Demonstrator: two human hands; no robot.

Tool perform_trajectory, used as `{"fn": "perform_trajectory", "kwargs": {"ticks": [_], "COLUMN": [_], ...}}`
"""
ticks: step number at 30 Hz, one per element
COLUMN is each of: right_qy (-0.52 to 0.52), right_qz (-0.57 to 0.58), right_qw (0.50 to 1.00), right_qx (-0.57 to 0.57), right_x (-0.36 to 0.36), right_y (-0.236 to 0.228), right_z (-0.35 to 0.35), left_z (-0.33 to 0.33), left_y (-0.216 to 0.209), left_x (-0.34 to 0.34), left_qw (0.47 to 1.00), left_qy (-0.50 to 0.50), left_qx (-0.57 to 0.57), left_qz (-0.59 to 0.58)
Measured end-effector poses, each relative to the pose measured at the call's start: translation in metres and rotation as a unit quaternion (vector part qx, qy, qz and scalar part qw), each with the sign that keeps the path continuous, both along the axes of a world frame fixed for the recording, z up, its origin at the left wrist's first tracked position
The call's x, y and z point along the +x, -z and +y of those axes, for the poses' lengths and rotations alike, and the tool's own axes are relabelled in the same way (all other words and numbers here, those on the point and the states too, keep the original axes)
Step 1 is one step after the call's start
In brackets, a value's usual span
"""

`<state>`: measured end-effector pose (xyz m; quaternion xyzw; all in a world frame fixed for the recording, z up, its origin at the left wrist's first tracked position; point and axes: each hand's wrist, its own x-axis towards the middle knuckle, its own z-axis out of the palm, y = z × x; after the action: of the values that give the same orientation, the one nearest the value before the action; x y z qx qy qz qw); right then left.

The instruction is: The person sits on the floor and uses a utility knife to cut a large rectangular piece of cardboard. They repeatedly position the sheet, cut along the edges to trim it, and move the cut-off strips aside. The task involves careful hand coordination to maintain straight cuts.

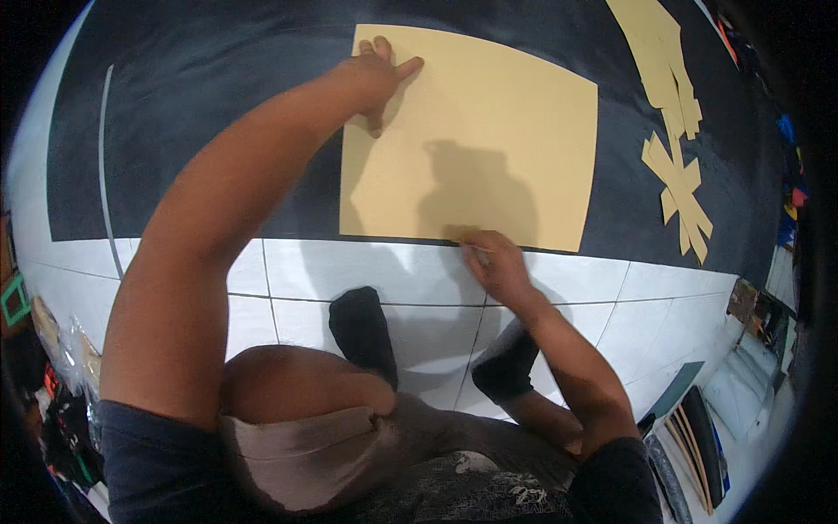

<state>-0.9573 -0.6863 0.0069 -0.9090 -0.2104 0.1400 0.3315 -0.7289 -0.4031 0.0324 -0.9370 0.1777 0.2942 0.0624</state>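
A large yellow-tan sheet (489, 113) of card or foam lies flat on a black mat (218, 79) on the floor. My left hand (377, 77) rests on its far left corner, fingers spread, palm down and holding nothing. At the middle of the sheet's near edge is my right hand (499, 269), its fingers drawn together in a pinch. Something thin and pale seems to lie across those fingers, but it is too small to name. My head's shadow falls over the sheet's lower middle.
Several narrow yellow offcuts (681, 196) and larger pieces (646, 44) lie at the right of the mat. A long thin grey strip (104, 157) lies at the left. White floor tiles (419, 271) run along the near side, with my feet in dark socks (362, 327) on them.
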Motion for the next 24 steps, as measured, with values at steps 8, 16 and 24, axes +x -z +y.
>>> {"fn": "perform_trajectory", "kwargs": {"ticks": [8,16,24], "right_qy": [0.081,-0.024,-0.071], "right_qz": [0.174,-0.037,-0.204], "right_qw": [0.981,0.976,0.972], "right_qx": [-0.029,-0.216,-0.095], "right_x": [0.016,0.023,0.014], "right_y": [-0.087,-0.145,0.001], "right_z": [-0.092,-0.180,-0.093], "left_z": [0.000,0.008,-0.002], "left_y": [0.017,0.011,0.001], "left_x": [0.007,0.011,-0.003], "left_qw": [0.999,0.999,0.999], "left_qy": [0.030,0.032,-0.002], "left_qx": [-0.007,0.011,-0.034], "left_qz": [0.008,0.021,-0.011]}}
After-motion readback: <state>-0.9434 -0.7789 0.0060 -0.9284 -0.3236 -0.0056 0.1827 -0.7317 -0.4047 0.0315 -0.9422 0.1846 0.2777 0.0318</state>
